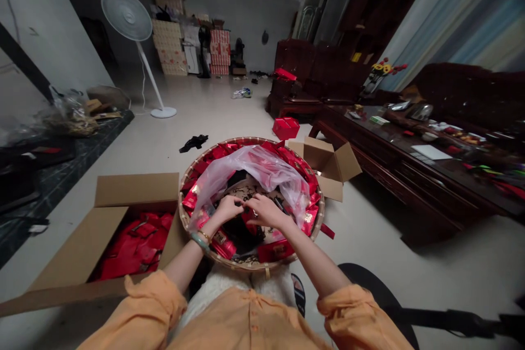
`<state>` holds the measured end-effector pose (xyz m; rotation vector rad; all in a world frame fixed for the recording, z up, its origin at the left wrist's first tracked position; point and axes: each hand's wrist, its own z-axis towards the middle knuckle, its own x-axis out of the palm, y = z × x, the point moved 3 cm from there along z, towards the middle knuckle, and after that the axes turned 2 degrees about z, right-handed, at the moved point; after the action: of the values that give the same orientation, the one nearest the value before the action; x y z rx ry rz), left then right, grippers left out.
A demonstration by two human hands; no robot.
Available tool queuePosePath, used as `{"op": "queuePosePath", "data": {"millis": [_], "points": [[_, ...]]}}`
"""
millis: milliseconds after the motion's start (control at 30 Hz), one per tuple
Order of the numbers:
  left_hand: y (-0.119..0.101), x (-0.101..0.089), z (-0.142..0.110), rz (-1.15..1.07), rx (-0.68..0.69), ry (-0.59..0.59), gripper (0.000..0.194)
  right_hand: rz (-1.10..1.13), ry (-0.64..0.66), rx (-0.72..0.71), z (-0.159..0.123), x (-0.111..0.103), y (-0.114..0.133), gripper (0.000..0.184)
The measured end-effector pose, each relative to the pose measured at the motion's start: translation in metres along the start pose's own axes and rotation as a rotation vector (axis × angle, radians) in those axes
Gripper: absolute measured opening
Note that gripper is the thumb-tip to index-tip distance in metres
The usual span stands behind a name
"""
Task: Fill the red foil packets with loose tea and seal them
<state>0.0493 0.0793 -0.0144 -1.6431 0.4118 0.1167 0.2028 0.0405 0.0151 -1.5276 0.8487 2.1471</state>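
Over a round woven basket (320, 197) my two hands meet, fingertips almost touching. The fingers of my left hand (226, 209) are pinched together; what they hold is too small to make out. My right hand (264, 211) is pinched too, with a bit of red showing beneath its fingers, though I cannot tell what it grips. A translucent plastic bag (266, 164) lies opened up in the basket around dark contents (235, 232). Shiny red packets (221, 243) line the basket, between the bag and the rim.
An open carton (82, 246) of red packets (137, 243) stands at left. Behind the basket at right are another open carton (328, 161) and a red box (286, 128). A dark wooden table (389, 158) runs along the right; a white fan (162, 112) stands farther back.
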Motion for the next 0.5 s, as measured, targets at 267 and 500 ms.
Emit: {"op": "queuePosePath", "data": {"millis": [267, 500], "points": [[0.002, -0.002, -0.001, -0.031, 0.022, -0.026, 0.016, 0.047, 0.031, -0.026, -0.012, 0.01, 0.002, 0.023], [-0.012, -0.001, -0.008, -0.324, -0.033, -0.159, 0.03, 0.149, -0.015, 0.014, -0.004, 0.015, 0.011, 0.02]]}}
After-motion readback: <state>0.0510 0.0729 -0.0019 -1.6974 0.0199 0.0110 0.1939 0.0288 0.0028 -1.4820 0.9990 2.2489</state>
